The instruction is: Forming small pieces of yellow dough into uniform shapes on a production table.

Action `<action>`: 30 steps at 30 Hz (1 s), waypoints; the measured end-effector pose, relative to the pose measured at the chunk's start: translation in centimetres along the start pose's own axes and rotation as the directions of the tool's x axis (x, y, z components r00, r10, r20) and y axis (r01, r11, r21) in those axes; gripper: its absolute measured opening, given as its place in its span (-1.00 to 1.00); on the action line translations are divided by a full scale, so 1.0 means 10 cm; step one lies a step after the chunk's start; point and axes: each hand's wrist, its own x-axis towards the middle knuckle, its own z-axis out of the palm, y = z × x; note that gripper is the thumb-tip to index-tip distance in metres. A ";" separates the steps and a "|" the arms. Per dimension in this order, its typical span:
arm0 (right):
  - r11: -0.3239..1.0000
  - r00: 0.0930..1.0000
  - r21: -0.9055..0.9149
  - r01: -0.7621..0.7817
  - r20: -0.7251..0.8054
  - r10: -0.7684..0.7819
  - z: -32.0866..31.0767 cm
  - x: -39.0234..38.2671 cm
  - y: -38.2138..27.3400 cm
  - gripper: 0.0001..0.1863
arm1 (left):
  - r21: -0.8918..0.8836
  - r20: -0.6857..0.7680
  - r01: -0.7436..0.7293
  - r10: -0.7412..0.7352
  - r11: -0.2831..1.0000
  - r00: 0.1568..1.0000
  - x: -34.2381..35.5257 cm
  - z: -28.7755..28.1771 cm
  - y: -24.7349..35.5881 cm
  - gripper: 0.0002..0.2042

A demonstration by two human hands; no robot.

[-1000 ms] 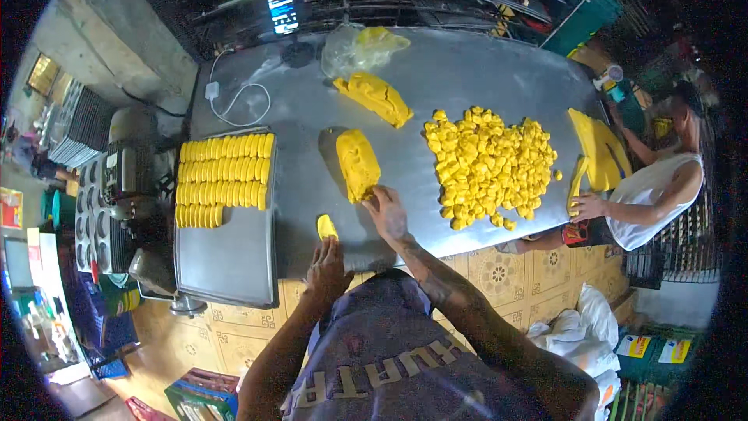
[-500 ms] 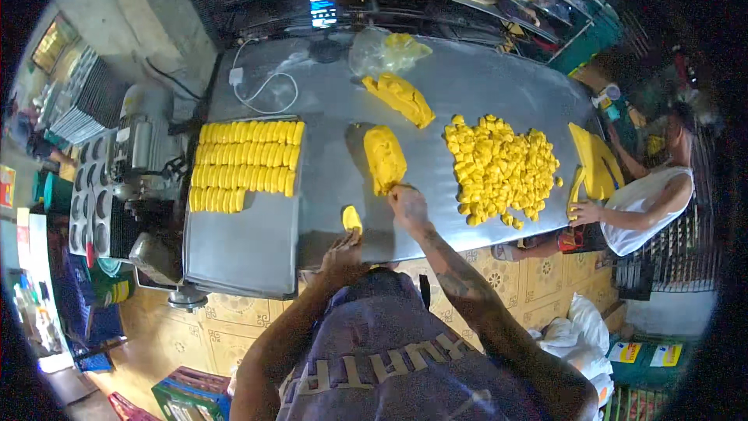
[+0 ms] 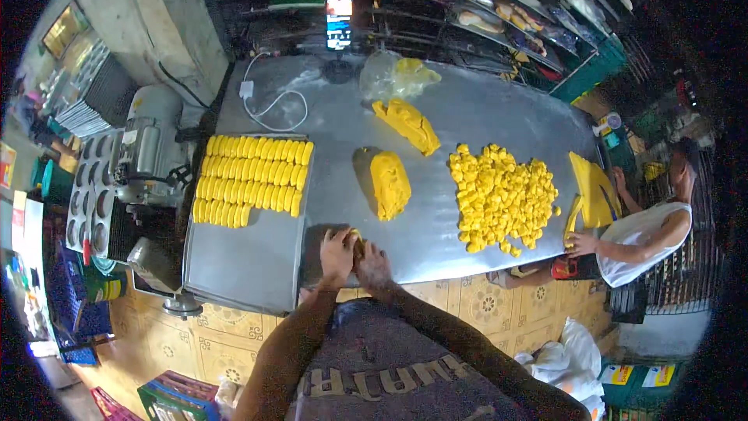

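Close together at the table's near edge, my left hand (image 3: 336, 256) and my right hand (image 3: 373, 264) have their fingers curled round a small piece of yellow dough (image 3: 355, 233), mostly hidden by them. Beyond them lies an oblong yellow dough lump (image 3: 389, 185). A second, longer lump (image 3: 408, 126) rests farther back. Left of my hands, a metal tray (image 3: 244, 261) carries rows of finger-shaped yellow dough pieces (image 3: 253, 171), the nearest row shorter than the others. To the right is a heap of small cut dough chunks (image 3: 502, 199).
A person in a white top (image 3: 650, 238) handles a flat yellow dough sheet (image 3: 594, 195) at the table's right end. Behind the lumps sits a clear plastic bag (image 3: 382, 78). A white cable (image 3: 284, 113), a lit phone (image 3: 339, 23) and a motorised machine (image 3: 152, 140) stand around the left side.
My right hand has left the oblong lump and come over to my left hand. Both now close round the small dough piece. The view has tilted slightly.
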 end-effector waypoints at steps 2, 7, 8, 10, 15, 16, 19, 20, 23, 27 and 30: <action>0.989 0.964 0.115 0.092 0.239 -0.117 -0.14 -0.01 0.13 -0.51 | 0.048 -0.114 -0.126 0.131 0.991 0.985 0.03 0.03 -0.02 -0.73; 0.930 0.839 0.329 -0.163 0.542 -0.045 -0.29 0.28 0.38 -0.54 | 0.003 -0.106 -0.227 0.227 0.974 0.968 0.00 -0.01 0.02 -0.80; 0.891 0.929 0.431 -0.145 0.368 -0.027 -0.26 0.36 0.41 -0.56 | 0.035 -0.101 -0.223 0.226 0.974 0.969 -0.02 -0.03 0.05 -0.80; 0.830 1.000 0.558 -0.023 -0.001 0.029 -0.15 0.43 0.48 -0.59 | 0.020 -0.223 -0.287 0.284 0.958 0.933 -0.14 -0.06 0.11 -0.78; 0.777 0.980 0.627 -0.053 0.182 -0.080 -0.01 0.41 0.65 -0.47 | 0.034 -0.169 -0.442 0.441 0.896 0.881 -0.12 -0.26 0.08 -0.75; 0.756 0.993 0.654 0.011 0.081 -0.084 -0.03 0.41 0.67 -0.53 | 0.067 -0.082 -0.394 0.399 0.917 0.913 -0.07 -0.27 0.05 -0.75; 0.796 1.000 0.605 -0.018 0.006 0.019 -0.14 0.44 0.56 -0.64 | 0.006 -0.022 -0.345 0.345 0.939 0.938 0.01 -0.23 0.00 -0.75; 0.828 1.000 0.560 -0.017 0.006 0.016 -0.18 0.44 0.53 -0.64 | -0.062 -0.054 -0.353 0.350 0.933 0.935 0.01 -0.21 -0.02 -0.77; 0.846 0.990 0.533 0.000 0.117 -0.073 -0.30 0.44 0.51 -0.58 | -0.094 -0.050 -0.429 0.426 0.898 0.903 0.04 -0.27 -0.09 -0.80; 0.860 0.986 0.510 -0.027 0.156 -0.062 -0.34 0.38 0.47 -0.57 | 0.037 0.279 -0.420 0.394 0.907 0.876 0.07 -0.32 -0.18 -0.82; 0.880 0.996 0.469 -0.071 -0.020 0.091 -0.37 0.35 0.40 -0.58 | 0.092 0.068 -0.455 0.450 0.886 0.890 0.06 -0.24 -0.24 -0.80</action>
